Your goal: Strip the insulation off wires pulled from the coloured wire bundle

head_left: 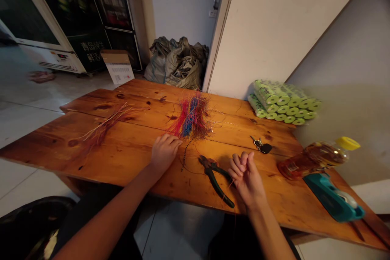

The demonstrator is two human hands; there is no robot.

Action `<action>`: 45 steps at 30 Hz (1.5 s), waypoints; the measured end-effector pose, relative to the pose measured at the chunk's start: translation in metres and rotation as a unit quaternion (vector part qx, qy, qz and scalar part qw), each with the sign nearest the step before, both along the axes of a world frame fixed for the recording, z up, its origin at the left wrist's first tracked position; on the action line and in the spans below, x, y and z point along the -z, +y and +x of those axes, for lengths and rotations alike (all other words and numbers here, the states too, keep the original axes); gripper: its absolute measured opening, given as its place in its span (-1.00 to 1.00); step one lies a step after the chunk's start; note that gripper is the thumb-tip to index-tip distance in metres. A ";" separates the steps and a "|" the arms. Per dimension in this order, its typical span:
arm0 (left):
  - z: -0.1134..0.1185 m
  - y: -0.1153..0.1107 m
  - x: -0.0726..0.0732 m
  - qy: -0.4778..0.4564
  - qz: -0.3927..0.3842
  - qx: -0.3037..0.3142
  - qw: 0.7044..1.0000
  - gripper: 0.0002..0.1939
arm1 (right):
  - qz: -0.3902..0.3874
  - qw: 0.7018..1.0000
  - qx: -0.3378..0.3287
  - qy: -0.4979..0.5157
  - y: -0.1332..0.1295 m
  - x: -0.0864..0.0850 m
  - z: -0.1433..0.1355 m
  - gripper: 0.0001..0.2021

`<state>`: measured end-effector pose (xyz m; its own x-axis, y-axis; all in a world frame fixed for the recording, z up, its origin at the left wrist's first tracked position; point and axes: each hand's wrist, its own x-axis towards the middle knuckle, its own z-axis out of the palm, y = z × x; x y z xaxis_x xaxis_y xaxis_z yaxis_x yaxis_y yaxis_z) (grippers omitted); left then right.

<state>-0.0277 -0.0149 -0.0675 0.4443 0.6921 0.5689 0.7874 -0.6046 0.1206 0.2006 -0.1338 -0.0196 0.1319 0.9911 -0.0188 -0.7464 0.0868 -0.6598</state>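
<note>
A bundle of thin coloured strands (191, 118), red, blue, yellow and brown, lies on the wooden table. My left hand (166, 150) is at its near left edge, fingers pressed together and pointing down; what they pinch is hidden. My right hand (247, 176) is raised a little over the front of the table with its fingers curled. From it hangs a thin orange strand (230, 185), hard to follow. Between my hands lies a pair of green-handled pliers (217, 178), jaws toward the bundle. A short black beaded-looking strand (185, 156) lies by my left hand.
More loose strands (106, 124) lie on the table's left side. To the right are keys (261, 145), a tilted-looking drink bottle (313, 158), a teal tape dispenser (333, 199) and green-wrapped rolls (283, 103). A dark bin (33, 215) stands at lower left.
</note>
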 end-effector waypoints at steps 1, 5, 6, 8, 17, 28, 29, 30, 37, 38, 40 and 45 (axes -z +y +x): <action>0.000 0.000 0.000 -0.005 -0.003 0.003 1.000 -0.81 | 0.001 1.000 -0.003 0.001 0.000 0.000 0.000 -0.64; -0.001 0.002 0.000 -0.047 -0.028 -0.017 0.998 -0.82 | -0.002 1.000 -0.010 0.002 -0.001 0.001 0.000 -0.66; -0.002 0.004 0.000 -0.067 -0.033 -0.025 0.997 -0.83 | -0.004 1.000 -0.010 0.002 -0.001 0.001 0.000 -0.66; -0.004 0.004 -0.002 -0.113 -0.039 -0.028 0.992 -0.85 | -0.005 1.000 -0.007 -0.002 0.000 0.001 0.001 -0.67; 0.006 -0.056 -0.032 -0.137 0.007 0.154 0.979 -0.81 | 0.020 0.952 0.144 -0.271 -0.002 0.004 -0.020 -0.82; 0.005 -0.102 -0.048 -0.132 0.063 0.313 0.939 -0.75 | 0.212 0.744 0.031 -0.633 -0.004 0.019 -0.044 -0.68; 0.005 -0.103 -0.048 -0.126 0.073 0.326 0.934 -0.74 | 0.208 0.745 0.033 -0.632 -0.005 0.019 -0.043 -0.70; 0.004 -0.102 -0.048 -0.122 0.082 0.333 0.931 -0.73 | 0.203 0.752 0.038 -0.626 -0.007 0.016 -0.040 -0.73; 0.001 -0.041 -0.035 -0.156 -0.048 0.093 0.982 -0.81 | 0.109 0.962 0.157 -0.195 -0.006 -0.012 -0.013 -0.50; 0.000 -0.029 -0.030 -0.161 -0.069 0.062 0.983 -0.82 | 0.097 0.975 0.156 -0.124 -0.006 -0.015 -0.008 -0.49; -0.003 -0.010 -0.021 -0.159 -0.106 0.025 0.981 -0.83 | 0.081 0.986 0.143 -0.022 -0.005 -0.018 0.003 -0.50; -0.004 0.011 -0.001 -0.124 -0.166 0.030 0.978 -0.77 | 0.058 0.985 0.089 0.139 -0.006 -0.014 0.017 -0.63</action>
